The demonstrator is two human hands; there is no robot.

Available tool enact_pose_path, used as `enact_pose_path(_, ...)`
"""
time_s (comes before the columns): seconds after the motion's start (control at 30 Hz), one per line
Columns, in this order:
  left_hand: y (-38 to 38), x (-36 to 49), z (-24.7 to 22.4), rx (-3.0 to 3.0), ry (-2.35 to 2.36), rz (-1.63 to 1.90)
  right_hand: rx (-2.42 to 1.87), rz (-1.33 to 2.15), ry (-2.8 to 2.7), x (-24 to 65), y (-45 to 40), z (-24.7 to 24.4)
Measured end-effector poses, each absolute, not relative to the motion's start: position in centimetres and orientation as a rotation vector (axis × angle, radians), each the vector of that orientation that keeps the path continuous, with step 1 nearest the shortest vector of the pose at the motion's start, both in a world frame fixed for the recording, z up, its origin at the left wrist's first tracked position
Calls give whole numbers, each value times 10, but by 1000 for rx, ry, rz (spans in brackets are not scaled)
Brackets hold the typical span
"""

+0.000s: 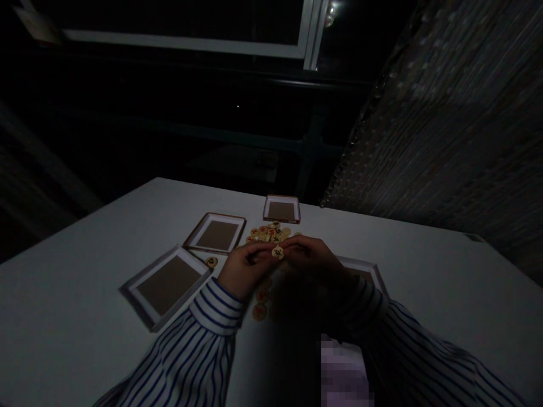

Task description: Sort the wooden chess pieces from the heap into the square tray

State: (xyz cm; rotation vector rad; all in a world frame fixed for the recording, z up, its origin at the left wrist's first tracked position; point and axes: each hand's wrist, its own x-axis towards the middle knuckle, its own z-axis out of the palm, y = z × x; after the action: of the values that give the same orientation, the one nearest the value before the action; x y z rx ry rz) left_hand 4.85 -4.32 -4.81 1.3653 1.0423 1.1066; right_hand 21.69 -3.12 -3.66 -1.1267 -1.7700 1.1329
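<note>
holding one disc (278, 252) together, left hand (246, 267) faces right hand (313, 257).

Single cam, worn on head, looks fwd & down across table (432, 265). L hand (241, 268) & R hand (318, 260) fairly close, nr mid-pic, bit below ctr; sleeves (199, 345) run up from btm edge. Table's far edge abt halfway up; white frame (182, 43) farther off, at top.

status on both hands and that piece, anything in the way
Left hand and right hand holding black-marked piece. Loose pieces piled just beyond. No obstruction seen.
</note>
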Motion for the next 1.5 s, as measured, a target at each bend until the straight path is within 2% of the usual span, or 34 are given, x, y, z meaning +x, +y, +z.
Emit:
enact_pose_path(0.17,-43,46,-49,1210,1012,1076,-1096,787,-2069,220,-33,-41)
enact_pose_path(0.37,-42,43,-50,1329,1110,1019,-1089,442,-2253,221,-31,-44)
enact_pose_path(0.63,-30,30,-57,1493,1401,1249,-1234,161,-2724,217,-30,-43)
enact_pose_path(1.07,-30,24,-55,1651,1615,1234,-1221,134,-2893,220,-34,-42)
enact_pose_path(1.17,-31,25,-54,1724,1638,1219,-1297,131,-2786,224,-30,-41)
enact_pose_path(1.33,-36,30,-50,1866,1691,1185,-1582,-61,-2471,231,-29,-39)
enact_pose_path(1.5,-39,34,-49,1904,1683,1153,-1631,-59,-2506,231,-29,-43)
